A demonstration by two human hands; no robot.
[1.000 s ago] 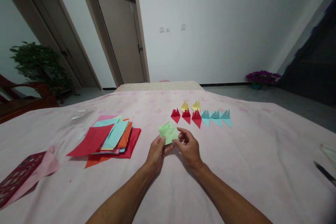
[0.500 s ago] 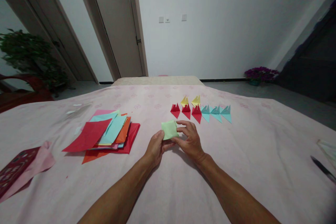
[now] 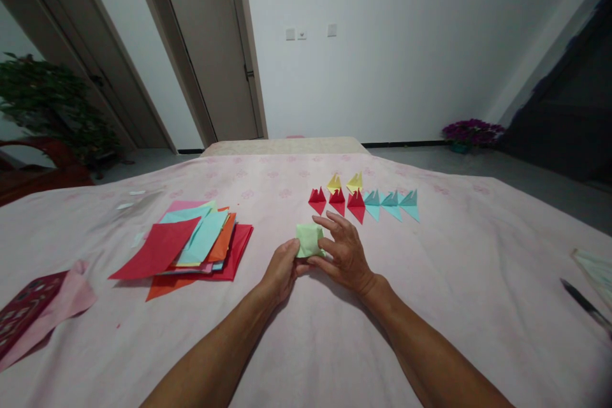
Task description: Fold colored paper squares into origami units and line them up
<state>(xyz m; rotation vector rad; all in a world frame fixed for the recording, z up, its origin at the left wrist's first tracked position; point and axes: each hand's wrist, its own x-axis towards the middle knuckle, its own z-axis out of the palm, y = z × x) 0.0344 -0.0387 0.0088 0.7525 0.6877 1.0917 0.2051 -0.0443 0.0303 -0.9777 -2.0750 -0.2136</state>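
Note:
A small light-green folded paper (image 3: 308,240), roughly square, is held up between my two hands above the cloth. My left hand (image 3: 282,264) pinches its left edge, thumb on the front. Along its right edge, my right hand (image 3: 343,252) grips with the fingers bent over the corner and the thumb low. The fingers behind the paper are partly hidden. Just beyond the hands stand folded paper figures: red ones (image 3: 356,205), light-blue ones (image 3: 391,205) in a row to the right, and yellow ones (image 3: 354,183) behind.
A loose pile of coloured paper sheets (image 3: 165,247) lies left of my hands. Farther left is a dark red printed packet (image 3: 29,306) with pink paper (image 3: 67,306). A black pen (image 3: 586,304) lies at the far right. Pink patterned cloth (image 3: 454,331) covers the table.
My right hand's fingers have shifted and bent further onto the paper's right edge. The left hand keeps its hold. The whole view has moved slightly.

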